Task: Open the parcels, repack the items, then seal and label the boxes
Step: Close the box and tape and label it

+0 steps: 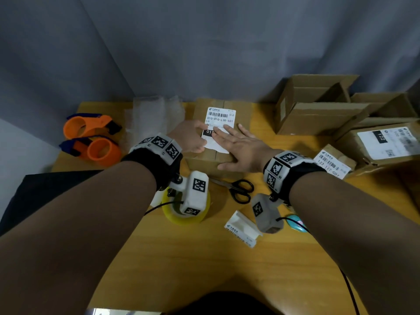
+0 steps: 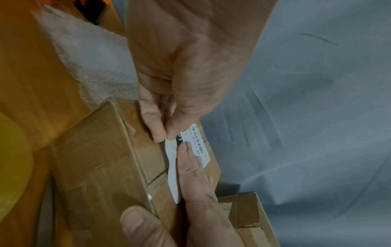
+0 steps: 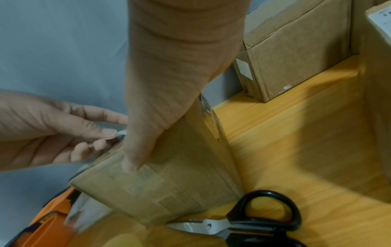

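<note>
A sealed brown cardboard box [image 1: 244, 114] stands mid-table, with a white shipping label [image 1: 221, 115] on its top. My left hand [image 1: 203, 139] pinches the label's loose lower left edge between thumb and forefinger. In the left wrist view that pinch [image 2: 167, 136] holds a white strip [image 2: 173, 167] that curls up off the box [image 2: 101, 158]. My right hand [image 1: 227, 142] lies flat with straight fingers on the label's lower part, its thumb on the box's near edge. The right wrist view shows the right hand [image 3: 146, 133] pressing down on the box [image 3: 180, 180].
Two orange tape dispensers [image 1: 91, 126] [image 1: 102, 152] and bubble wrap [image 1: 156, 114] lie at the left. A yellow tape roll [image 1: 170, 215], black scissors [image 1: 241, 189] and a loose label sheet [image 1: 243, 228] lie in front of the box. Open cartons [image 1: 318, 114] and labelled parcels [image 1: 386, 142] crowd the right.
</note>
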Demonstrator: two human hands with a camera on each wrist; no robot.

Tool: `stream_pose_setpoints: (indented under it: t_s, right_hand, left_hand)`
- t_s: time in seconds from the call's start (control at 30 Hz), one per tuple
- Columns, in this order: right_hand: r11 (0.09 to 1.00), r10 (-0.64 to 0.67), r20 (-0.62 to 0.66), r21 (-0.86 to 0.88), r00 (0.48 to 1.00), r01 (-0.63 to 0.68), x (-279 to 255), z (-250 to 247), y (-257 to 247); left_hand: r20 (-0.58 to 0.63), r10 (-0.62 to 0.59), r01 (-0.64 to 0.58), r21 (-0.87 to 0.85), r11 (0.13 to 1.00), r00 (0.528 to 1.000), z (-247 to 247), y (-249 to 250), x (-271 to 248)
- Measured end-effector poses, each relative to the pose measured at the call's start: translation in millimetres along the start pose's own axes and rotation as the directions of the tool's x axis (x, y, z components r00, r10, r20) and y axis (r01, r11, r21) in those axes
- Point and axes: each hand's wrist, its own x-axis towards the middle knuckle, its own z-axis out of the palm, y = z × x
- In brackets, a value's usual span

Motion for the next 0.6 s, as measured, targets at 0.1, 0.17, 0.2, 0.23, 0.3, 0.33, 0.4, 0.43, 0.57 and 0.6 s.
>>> stream_pose_setpoints:
  t_s: [0.1, 0.17, 0.2, 0.23, 0.3, 0.33, 0.4, 0.43, 0.57, 0.6]
  right_hand:
    - [1.000, -0.006, -0.013, 0.011, 1.000, 0.006, -3, 2, -8]
    - [0.999, -0.032, -0.043, 0.008, 0.999, 0.032, -6, 8, -15]
    - [0.998, -0.055, -0.059, 0.013, 0.997, 0.055, -8, 12, -17]
    - [0.996, -0.085, -0.067, 0.023, 0.994, 0.087, -10, 14, -19]
    - [0.987, -0.158, -0.050, 0.029, 0.986, 0.159, -13, 10, -16]
    - [0.983, -0.179, -0.047, 0.038, 0.983, 0.181, -13, 6, -14]
    - [0.981, -0.148, -0.076, 0.113, 0.986, 0.157, -8, -3, -8]
    - [0.980, -0.104, -0.078, 0.162, 0.992, 0.116, -4, -6, -5]
    - [0.989, 0.029, 0.012, 0.147, 1.000, -0.030, 21, -15, 7]
    - [0.989, 0.062, 0.013, 0.131, 0.998, -0.063, 29, -18, 11]
  left_hand:
    - [0.004, -0.015, 0.015, 0.040, 0.999, 1.000, -1, -2, -1]
    - [-0.026, 0.037, -0.031, 0.215, 0.976, 0.999, -3, -5, 1]
    - [-0.073, 0.082, -0.052, 0.347, 0.937, 0.994, -4, -8, 4]
    - [-0.131, 0.121, -0.047, 0.462, 0.886, 0.984, -5, -11, 6]
    - [-0.231, 0.156, 0.005, 0.573, 0.819, 0.960, -4, -17, 10]
    - [-0.238, 0.151, 0.017, 0.583, 0.812, 0.960, -3, -20, 11]
    - [-0.155, 0.122, -0.023, 0.527, 0.850, 0.980, -1, -27, 13]
    - [-0.117, 0.108, -0.040, 0.475, 0.879, 0.987, -1, -31, 12]
    - [-0.082, 0.082, -0.057, 0.273, 0.960, 0.993, -8, -39, 10]
    - [-0.073, 0.083, -0.063, 0.243, 0.968, 0.994, -10, -39, 9]
